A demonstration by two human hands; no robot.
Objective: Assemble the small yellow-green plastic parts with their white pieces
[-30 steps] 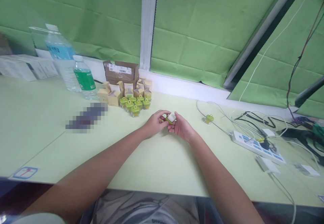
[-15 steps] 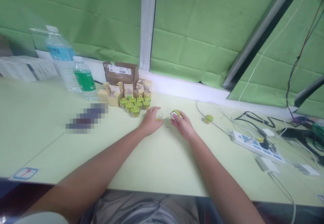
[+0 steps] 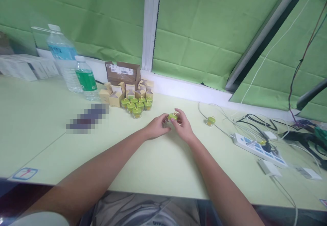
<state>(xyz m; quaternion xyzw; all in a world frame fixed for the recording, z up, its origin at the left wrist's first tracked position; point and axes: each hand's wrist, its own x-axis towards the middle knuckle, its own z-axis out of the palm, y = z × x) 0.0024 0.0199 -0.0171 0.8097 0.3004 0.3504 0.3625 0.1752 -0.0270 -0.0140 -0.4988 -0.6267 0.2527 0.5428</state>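
Observation:
My left hand (image 3: 156, 126) and my right hand (image 3: 183, 125) meet at the middle of the pale green table (image 3: 51, 140), fingers pinched around one small green-lidded gadget (image 3: 172, 117) held between them just above the surface. To the left stands a cluster of several more green-lidded gadgets (image 3: 136, 105), with small tan cartons (image 3: 120, 94) behind them. A further green gadget (image 3: 211, 120) lies alone to the right, on a white cable.
Two water bottles (image 3: 76, 72) and white boxes (image 3: 22, 67) stand at the back left. A brown cardboard box (image 3: 123, 72) sits behind the cartons. A white power strip (image 3: 258, 148), adapters and tangled cables (image 3: 255, 120) cover the right side.
Half a second ago my hands were apart, the left on a clear piece and the right on a green-and-white piece. They have come together around one gadget.

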